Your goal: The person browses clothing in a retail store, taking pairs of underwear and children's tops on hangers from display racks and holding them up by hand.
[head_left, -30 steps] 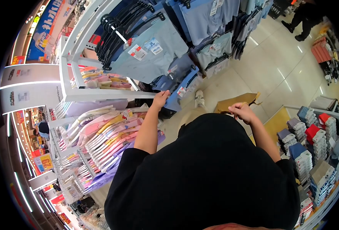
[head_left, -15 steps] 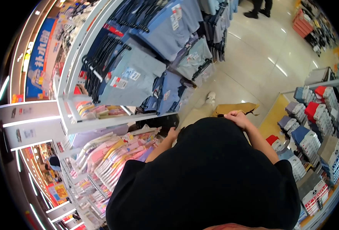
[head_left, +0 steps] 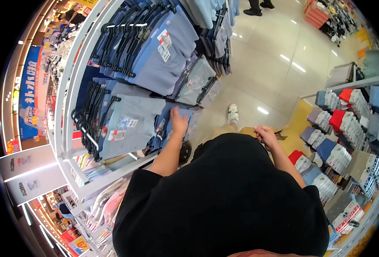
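My left hand (head_left: 179, 122) reaches forward with its fingers stretched out, in front of blue garments (head_left: 166, 122) on the lower part of the rack. Whether the fingertips touch the cloth I cannot tell. Just left of it hang pale grey-blue shorts (head_left: 133, 113) with price tags, on black hangers (head_left: 96, 111). Near my waist my right hand (head_left: 266, 136) is closed, its fingers curled in. Right beside and below that hand is a brown bag (head_left: 279, 132) with a dark handle, mostly hidden; what the fingers hold is not visible.
A white metal rack (head_left: 65, 141) with rows of blue shorts (head_left: 166, 55) stands on the left, with pastel clothes (head_left: 108, 201) below. Stacked packaged clothing (head_left: 333, 150) fills a shelf on the right. Tiled floor (head_left: 271, 77) lies ahead, where another person's legs (head_left: 254, 6) show.
My left hand has moved up and forward from beside my body to the blue garments. The view has shifted, and my right hand stays near the brown bag, its fingers now more curled.
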The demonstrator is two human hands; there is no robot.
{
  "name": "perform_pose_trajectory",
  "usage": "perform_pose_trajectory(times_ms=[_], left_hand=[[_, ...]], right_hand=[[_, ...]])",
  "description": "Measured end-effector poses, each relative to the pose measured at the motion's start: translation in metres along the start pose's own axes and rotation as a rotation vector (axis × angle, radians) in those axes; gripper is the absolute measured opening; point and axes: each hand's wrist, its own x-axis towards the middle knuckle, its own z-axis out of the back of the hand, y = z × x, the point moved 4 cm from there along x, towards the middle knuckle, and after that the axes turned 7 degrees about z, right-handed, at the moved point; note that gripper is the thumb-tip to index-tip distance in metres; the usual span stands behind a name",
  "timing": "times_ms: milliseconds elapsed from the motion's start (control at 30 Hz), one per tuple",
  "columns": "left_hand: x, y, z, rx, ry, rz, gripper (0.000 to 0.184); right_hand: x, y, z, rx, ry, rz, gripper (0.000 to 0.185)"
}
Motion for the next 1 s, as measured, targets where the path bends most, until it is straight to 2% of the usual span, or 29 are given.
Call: perform_pose_trajectory(times_ms=[133,200,433,533,633,700,767,800,1000], left_hand=[[0.054,-0.044,0.003,-0.032,-0.06,-0.047,0.057],[0.072,-0.049,-0.006,-0.028,0.01,0.094,0.057],[0.101,-0.044,-0.043,0.002,0.086,0.336,0.046],[0.114,-0.038,-0.056,-0.082,0.114,0.344,0.043],[0.109,-0.032,-0.066,-0.147,0.114,0.33,0.042],[0.112,-0.03,-0.069,-0.238,0.158,0.333,0.042],[0.109,-0.031,-0.069,-0.19,0.136,0.313,0.041],[0.106,-0.034,-0.067,-0.161,0.149,0.298,0.04],[0.092,-0.073,-0.038,-0.237,0.176,0.165,0.035]], right_hand=[[0.02,0.034,0.01,-0.017,-0.048,0.014,0.024],[0.032,0.056,0.013,-0.04,-0.066,0.024,0.024],[0.07,0.125,0.003,-0.081,-0.085,0.092,0.024],[0.087,0.142,-0.003,-0.089,-0.07,0.122,0.021],[0.104,0.151,-0.01,-0.064,-0.064,0.253,0.018],[0.112,0.161,-0.013,-0.021,-0.047,0.318,0.025],[0.111,0.182,-0.022,0.014,-0.042,0.391,0.034],[0.116,0.189,-0.022,-0.004,0.011,0.416,0.045],[0.14,0.229,-0.027,-0.074,0.075,0.603,0.055]])
